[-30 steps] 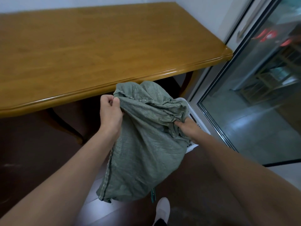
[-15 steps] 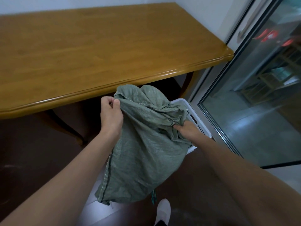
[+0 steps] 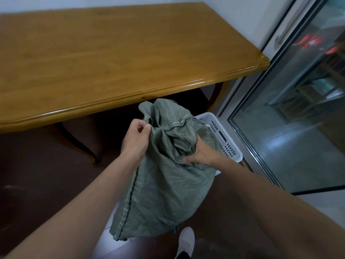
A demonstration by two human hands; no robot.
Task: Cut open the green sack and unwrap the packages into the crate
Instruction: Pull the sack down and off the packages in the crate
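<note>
A crumpled green woven sack (image 3: 164, 186) hangs in front of me, below the table's front edge. My left hand (image 3: 136, 139) pinches the sack's stitched top hem at its left side. My right hand (image 3: 200, 151) grips a bunch of the fabric on the right, just under the gathered mouth. Behind and to the right of the sack stands a white slotted plastic crate (image 3: 224, 135), mostly hidden by the sack. What the sack holds is hidden, and I see no packages.
A long wooden table (image 3: 112, 58) fills the upper view, with a curved leg (image 3: 74, 141) below on the left. A glass sliding door (image 3: 298, 109) runs along the right. My white shoe (image 3: 185, 242) is on the dark floor beneath the sack.
The sack has sunk a little and shifted left, uncovering more of the white crate's rim. My right hand has regripped the fabric lower on the sack's front.
</note>
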